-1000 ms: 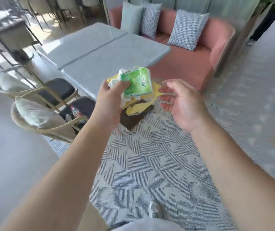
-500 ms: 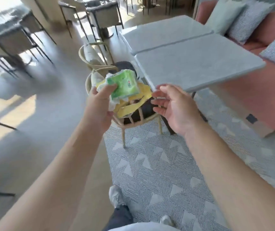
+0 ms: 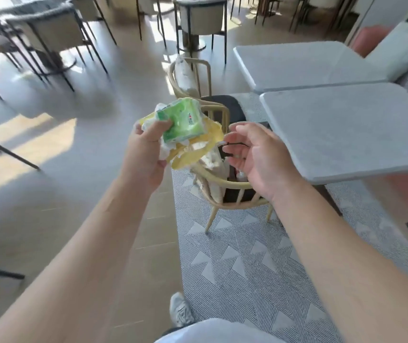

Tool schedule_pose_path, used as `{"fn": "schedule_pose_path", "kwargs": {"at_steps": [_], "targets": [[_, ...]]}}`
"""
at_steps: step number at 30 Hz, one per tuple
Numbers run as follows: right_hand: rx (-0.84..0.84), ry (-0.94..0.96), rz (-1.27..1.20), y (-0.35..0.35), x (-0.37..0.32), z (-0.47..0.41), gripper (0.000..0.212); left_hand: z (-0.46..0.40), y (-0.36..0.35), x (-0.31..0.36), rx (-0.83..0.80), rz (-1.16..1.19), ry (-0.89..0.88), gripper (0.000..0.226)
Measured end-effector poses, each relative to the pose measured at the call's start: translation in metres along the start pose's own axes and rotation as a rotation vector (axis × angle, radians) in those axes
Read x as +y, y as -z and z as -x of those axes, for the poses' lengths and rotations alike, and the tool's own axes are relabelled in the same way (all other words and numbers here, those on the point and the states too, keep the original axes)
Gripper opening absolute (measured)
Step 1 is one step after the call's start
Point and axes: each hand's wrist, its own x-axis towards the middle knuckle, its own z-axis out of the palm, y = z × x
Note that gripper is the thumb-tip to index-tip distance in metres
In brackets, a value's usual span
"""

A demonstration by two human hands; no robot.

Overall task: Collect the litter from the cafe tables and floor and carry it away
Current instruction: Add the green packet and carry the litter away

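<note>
**Litter in hand, one chair to check**

Your left hand [image 3: 146,154] grips a bundle of litter at the centre of the frame: a green tissue pack [image 3: 182,121], crumpled white paper [image 3: 166,148] and a yellow wrapper [image 3: 198,151]. Your right hand [image 3: 260,157] hangs just beside it, fingers relaxed, holding nothing. You seem to be in the carrying step. Behind the hands, the wooden chair [image 3: 230,191] may hold more litter on its seat, but it is too hidden to tell. Look there first, then keep the bundle tight while you walk.

Litter [image 3: 180,125] in left hand [image 3: 146,154]; chair [image 3: 225,184] behind; table [image 3: 346,134] right.
</note>
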Motion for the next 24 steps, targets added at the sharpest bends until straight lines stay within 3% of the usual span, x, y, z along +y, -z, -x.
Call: {"fn": "schedule_pose_path", "kwargs": {"at_steps": [4, 9, 18, 24], "targets": [[-0.052, -0.002, -0.002, -0.056, 0.01, -0.04, 0.01, -0.041, 0.036, 0.034, 0.035, -0.006, -0.027, 0.047], [-0.102, -0.012, 0.031, -0.103, 0.022, -0.084, 0.012, -0.079, 0.069, 0.068, 0.058, 0.021, -0.057, 0.051], [-0.135, -0.041, 0.021, -0.148, 0.034, -0.178, 0.012, -0.166, 0.104, 0.086, 0.136, 0.012, -0.059, 0.049], [-0.142, -0.097, -0.021, -0.168, 0.048, -0.282, 0.012, -0.266, 0.11, 0.085, 0.2, -0.043, -0.035, 0.035]]}}
